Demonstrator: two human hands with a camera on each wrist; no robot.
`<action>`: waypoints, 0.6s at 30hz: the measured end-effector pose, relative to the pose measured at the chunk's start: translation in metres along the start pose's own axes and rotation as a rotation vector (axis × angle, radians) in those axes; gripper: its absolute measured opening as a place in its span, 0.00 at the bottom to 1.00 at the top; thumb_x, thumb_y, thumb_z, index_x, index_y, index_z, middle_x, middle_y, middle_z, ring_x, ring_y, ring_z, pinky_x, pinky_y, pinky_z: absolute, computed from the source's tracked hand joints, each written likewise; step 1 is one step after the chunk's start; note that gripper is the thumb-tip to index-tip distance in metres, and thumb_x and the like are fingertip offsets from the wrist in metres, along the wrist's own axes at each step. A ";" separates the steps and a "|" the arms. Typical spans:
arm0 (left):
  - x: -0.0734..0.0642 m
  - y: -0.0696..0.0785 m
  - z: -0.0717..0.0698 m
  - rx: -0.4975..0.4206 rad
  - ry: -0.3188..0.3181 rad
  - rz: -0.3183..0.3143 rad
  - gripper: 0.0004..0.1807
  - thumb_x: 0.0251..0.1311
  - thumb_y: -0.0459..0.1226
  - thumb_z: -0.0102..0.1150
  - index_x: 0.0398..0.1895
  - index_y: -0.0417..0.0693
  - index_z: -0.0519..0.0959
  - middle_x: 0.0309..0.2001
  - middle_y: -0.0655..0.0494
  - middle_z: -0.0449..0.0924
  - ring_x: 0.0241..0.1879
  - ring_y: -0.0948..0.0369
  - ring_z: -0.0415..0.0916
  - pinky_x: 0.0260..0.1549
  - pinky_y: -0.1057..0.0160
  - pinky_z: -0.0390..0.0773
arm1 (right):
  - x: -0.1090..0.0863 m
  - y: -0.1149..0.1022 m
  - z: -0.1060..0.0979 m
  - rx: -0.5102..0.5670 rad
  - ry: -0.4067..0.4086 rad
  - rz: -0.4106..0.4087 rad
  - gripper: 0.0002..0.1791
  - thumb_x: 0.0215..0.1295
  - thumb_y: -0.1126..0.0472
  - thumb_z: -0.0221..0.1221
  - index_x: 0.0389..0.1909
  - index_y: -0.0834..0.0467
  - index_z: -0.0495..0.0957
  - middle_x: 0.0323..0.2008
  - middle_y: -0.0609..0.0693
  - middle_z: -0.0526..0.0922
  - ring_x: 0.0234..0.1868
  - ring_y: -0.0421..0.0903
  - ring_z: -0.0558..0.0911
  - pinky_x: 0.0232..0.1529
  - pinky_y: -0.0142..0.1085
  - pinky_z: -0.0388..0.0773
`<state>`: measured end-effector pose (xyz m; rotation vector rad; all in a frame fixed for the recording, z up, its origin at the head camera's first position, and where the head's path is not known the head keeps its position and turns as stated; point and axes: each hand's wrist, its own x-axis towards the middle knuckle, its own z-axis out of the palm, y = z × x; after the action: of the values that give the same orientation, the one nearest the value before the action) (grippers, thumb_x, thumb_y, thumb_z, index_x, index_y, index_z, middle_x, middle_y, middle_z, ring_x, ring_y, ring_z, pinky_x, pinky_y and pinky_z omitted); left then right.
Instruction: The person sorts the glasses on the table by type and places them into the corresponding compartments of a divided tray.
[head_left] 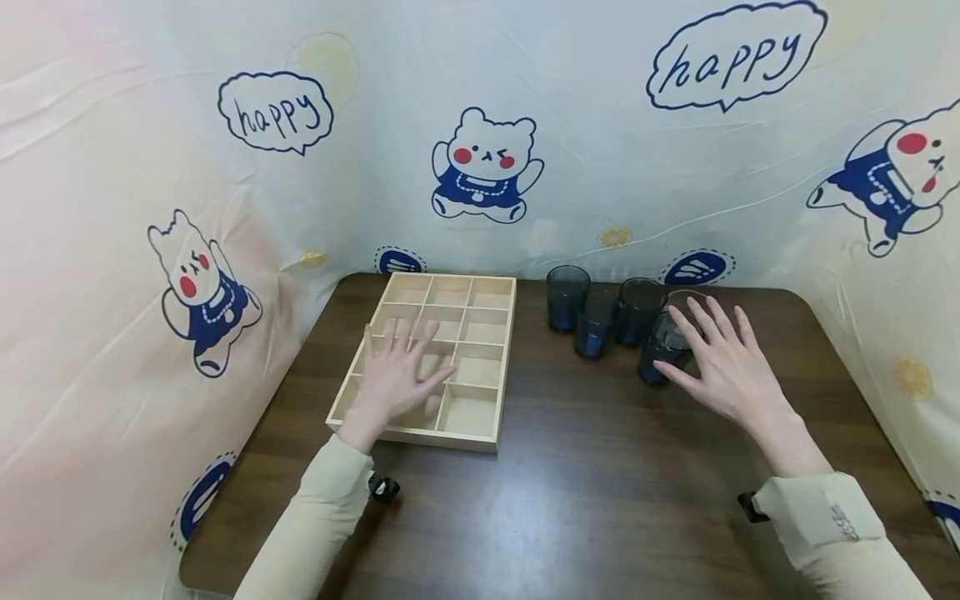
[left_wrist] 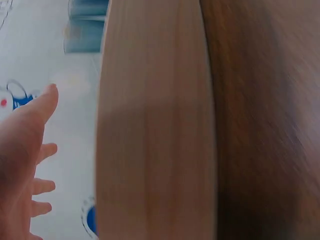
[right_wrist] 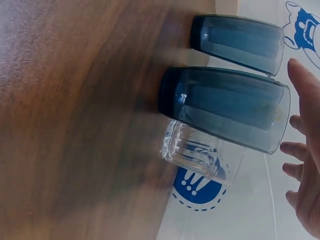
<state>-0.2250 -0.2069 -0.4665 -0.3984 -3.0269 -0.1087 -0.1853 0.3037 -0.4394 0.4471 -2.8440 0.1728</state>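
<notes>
Two hands stretch out before us over the dark wooden desk (head_left: 570, 492), backs up, both arms in pale sleeves (head_left: 817, 512). We hold the left hand (head_left: 393, 379) spread, fingers apart and thumb out to the side, above the pale wooden tray (head_left: 504, 367). Our right hand (head_left: 726, 367) is spread too, thumb wide, by the rim of the nearest blue glass (head_left: 663, 348); whether any finger touches it we cannot tell. Four such glasses stand upright in a cluster toward the back of the desk, right of the tray: see-through, wider at the rim, with thick, darker bases. Beside them we make out a clear glass (right_wrist: 202, 152), largely hidden behind our right hand in the head view. The tray lies flat, divided into four rows of three compartments.
</notes>
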 end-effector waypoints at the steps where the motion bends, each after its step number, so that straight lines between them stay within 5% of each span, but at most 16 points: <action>1: -0.003 -0.005 0.002 -0.004 0.003 -0.011 0.50 0.73 0.72 0.50 0.91 0.64 0.55 0.91 0.43 0.46 0.90 0.37 0.41 0.84 0.22 0.35 | -0.001 0.001 0.001 0.008 -0.002 0.004 0.51 0.73 0.35 0.65 0.87 0.55 0.59 0.85 0.68 0.61 0.87 0.70 0.56 0.86 0.71 0.46; 9: -0.015 -0.043 0.023 -0.093 0.018 -0.097 0.49 0.72 0.73 0.51 0.90 0.66 0.56 0.90 0.39 0.50 0.90 0.35 0.43 0.82 0.20 0.38 | -0.009 0.007 0.009 0.067 -0.012 0.038 0.54 0.74 0.36 0.65 0.89 0.58 0.54 0.85 0.70 0.59 0.86 0.71 0.56 0.87 0.70 0.45; 18: -0.022 -0.063 0.040 -0.195 0.006 -0.126 0.50 0.74 0.73 0.47 0.92 0.67 0.50 0.91 0.39 0.43 0.91 0.37 0.34 0.85 0.24 0.34 | -0.020 0.013 0.019 0.148 0.014 0.079 0.56 0.75 0.39 0.66 0.90 0.61 0.48 0.84 0.72 0.59 0.85 0.72 0.59 0.89 0.66 0.45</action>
<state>-0.2231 -0.2700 -0.5122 -0.2199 -3.0434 -0.4150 -0.1751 0.3184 -0.4638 0.3615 -2.8485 0.4025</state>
